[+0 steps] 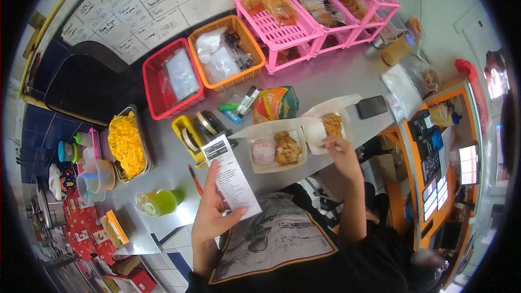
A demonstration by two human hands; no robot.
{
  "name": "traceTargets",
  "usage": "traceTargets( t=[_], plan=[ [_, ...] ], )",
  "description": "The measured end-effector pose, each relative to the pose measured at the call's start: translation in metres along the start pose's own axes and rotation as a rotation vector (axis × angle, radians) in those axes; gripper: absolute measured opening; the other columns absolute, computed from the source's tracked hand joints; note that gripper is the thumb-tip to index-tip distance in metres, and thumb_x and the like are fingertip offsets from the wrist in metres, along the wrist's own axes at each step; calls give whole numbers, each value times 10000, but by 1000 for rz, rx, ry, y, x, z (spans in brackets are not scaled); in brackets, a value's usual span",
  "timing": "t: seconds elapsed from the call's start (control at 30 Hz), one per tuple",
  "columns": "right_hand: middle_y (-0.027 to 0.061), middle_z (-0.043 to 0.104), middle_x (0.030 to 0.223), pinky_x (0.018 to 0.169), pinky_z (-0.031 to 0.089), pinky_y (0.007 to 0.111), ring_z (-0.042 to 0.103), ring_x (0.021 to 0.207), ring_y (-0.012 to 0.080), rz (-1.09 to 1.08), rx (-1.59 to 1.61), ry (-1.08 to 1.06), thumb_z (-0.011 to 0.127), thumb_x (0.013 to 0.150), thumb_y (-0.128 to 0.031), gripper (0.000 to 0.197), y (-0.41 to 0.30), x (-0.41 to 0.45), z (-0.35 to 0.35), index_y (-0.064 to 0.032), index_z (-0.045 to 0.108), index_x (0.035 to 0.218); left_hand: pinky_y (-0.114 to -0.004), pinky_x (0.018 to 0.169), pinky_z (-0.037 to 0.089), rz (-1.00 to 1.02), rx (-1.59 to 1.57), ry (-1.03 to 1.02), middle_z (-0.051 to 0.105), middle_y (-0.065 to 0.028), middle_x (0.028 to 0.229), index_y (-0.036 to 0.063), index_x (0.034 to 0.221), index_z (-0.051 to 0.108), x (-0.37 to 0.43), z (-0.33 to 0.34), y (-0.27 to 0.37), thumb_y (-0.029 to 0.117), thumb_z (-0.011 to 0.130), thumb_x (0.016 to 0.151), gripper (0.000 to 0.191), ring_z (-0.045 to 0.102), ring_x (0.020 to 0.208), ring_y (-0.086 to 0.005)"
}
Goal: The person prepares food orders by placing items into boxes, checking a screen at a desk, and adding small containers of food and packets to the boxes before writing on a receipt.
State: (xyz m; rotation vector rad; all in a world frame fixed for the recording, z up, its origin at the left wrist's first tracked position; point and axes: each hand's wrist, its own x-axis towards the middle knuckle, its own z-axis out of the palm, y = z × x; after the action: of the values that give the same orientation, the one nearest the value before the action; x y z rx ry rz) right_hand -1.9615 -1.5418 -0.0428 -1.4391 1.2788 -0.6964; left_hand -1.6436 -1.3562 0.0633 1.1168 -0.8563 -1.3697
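A printed paper slip (234, 179) is held in my left hand (213, 211), pinched between thumb and fingers. My right hand (344, 156) hovers at the near side of an open paper food box (350, 124), its fingers bent together; whether they grip anything cannot be seen. Inside that box are a white mound of rice (315, 131) and a piece of fried chicken (333, 125). Just left of it, a second open paper box (260, 167) contains a wrapped rice portion (263, 152) and browned chicken (287, 150).
Behind the boxes lie a green-orange packet (276, 103), markers (246, 101) and a yellow tape dispenser (189, 140). A phone (371, 107) rests right. Leftward are a tray of yellow food (127, 146) and green drink cups (165, 202). Baskets (173, 112) and pink racks (285, 34) line the back.
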Motion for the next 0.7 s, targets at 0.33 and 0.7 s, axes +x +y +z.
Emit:
traceTargets(
  t=[0.33,0.7],
  plan=[
    [142,663,1040,889,504,355,628,1021,279,-401,-327,57,606,778,-16,207,35,96,-18,-41,708,956,-405,972,511,-122,35,-46,273,-135,1574,140,1593,-39,7,9,8,-185,650,749,1137,474,1325,-249],
    [183,697,909,812,505,467,646,858,373,-377,-1029,58,650,813,-157,188,10,97,-4,-91,718,975,-361,1066,390,-93,-56,-27,171,-117,1620,91,1595,-15,8,9,5,-183,646,755,1103,299,1424,-195]
  ],
)
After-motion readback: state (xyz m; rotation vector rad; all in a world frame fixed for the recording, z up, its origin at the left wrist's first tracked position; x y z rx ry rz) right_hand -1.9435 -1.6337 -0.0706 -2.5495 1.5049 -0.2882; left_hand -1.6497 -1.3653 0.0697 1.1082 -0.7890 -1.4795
